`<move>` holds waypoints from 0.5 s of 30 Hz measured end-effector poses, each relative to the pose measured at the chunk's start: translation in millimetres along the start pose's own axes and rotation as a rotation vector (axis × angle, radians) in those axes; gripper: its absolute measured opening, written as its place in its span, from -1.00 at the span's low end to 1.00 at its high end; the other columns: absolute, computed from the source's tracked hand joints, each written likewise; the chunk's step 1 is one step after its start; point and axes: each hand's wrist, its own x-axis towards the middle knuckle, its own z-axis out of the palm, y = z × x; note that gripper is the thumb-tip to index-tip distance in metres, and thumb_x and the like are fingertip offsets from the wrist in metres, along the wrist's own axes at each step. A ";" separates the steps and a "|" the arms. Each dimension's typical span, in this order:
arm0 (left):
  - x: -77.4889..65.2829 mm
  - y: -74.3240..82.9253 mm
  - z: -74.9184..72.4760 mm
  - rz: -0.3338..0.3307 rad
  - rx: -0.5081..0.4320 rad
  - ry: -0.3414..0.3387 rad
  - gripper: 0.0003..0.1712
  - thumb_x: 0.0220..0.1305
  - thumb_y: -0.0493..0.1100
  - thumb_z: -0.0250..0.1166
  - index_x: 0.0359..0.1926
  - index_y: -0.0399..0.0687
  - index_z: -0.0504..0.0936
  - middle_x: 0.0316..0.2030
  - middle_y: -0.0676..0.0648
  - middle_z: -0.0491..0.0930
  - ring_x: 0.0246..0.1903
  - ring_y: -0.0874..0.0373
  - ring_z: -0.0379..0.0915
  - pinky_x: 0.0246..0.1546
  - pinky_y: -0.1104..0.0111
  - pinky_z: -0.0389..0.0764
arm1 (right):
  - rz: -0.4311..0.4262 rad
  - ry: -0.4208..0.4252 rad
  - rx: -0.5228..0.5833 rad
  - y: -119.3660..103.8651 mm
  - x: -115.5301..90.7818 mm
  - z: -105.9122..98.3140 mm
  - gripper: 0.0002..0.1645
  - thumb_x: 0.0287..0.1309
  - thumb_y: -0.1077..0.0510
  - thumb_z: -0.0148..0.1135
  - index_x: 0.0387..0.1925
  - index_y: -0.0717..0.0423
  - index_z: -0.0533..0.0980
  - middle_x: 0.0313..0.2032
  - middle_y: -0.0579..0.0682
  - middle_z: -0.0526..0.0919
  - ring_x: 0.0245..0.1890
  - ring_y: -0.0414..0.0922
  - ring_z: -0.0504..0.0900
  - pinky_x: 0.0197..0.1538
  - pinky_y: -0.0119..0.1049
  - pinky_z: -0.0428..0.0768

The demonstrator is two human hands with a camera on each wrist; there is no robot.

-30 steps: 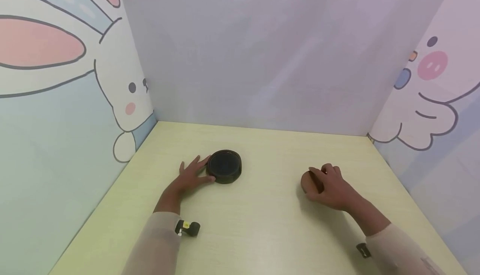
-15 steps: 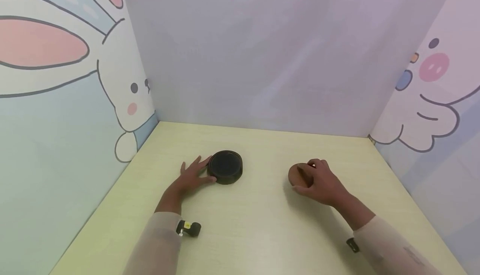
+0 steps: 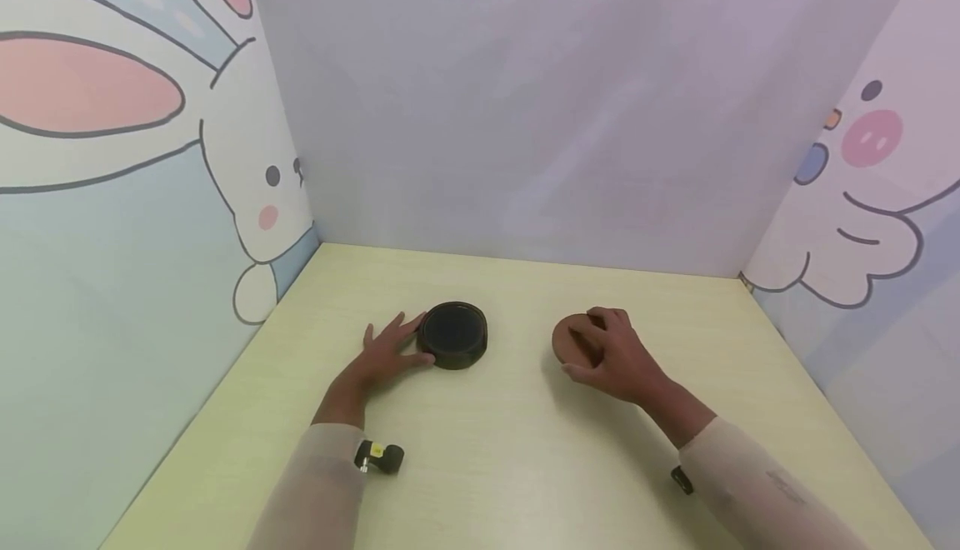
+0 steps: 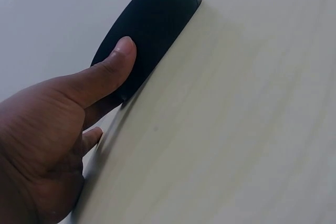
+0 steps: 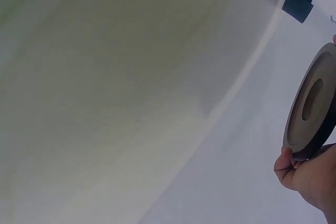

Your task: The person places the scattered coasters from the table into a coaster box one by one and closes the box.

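Observation:
A low, round black container-like object [image 3: 453,332] with a raised rim lies on the table, left of centre. My left hand [image 3: 385,360] rests beside it with fingers spread, the thumb and a finger touching its side. In the left wrist view, the straight thumb [image 4: 118,64] lies flat on the dark side wall. To the right, my right hand [image 3: 618,360] grips a round brown disc [image 3: 570,340] by its edges, above the table. The right wrist view shows the disc's underside [image 5: 299,129] with a round recess in the middle; most of that hand is cut off.
The pale wooden table [image 3: 495,467] ends at a plain grey back wall [image 3: 480,117]. Side walls with cartoon animals stand left and right. A small black camera [image 3: 382,457] sits on the left wrist, another black device [image 3: 682,480] on the right.
My right hand has moved left with the brown disc, closer to the black round object. The left hand and the black object stay in place; the view has shifted slightly.

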 end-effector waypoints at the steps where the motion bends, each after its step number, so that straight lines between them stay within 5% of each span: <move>1: 0.1 -0.1 0.4 0.000 -0.003 0.001 0.15 0.35 0.43 0.42 0.76 0.24 0.12 0.75 -0.14 0.10 0.79 -0.24 -0.26 0.65 -0.34 -0.69 | -0.006 0.002 0.009 -1.2 1.8 1.4 -0.25 0.14 -0.11 0.63 0.35 -0.10 0.62 0.30 0.34 0.53 0.34 0.34 0.42 0.13 0.42 0.64; 15: 0.2 0.1 0.0 0.010 -0.020 -0.004 0.14 0.36 0.40 0.43 0.76 0.22 0.12 0.75 -0.19 0.09 0.78 -0.28 -0.25 0.65 -0.38 -0.66 | 0.055 -0.065 0.198 -18.6 32.2 18.7 -0.26 0.19 -0.12 0.63 0.39 -0.24 0.61 0.39 0.21 0.40 0.43 0.21 0.32 0.17 0.20 0.60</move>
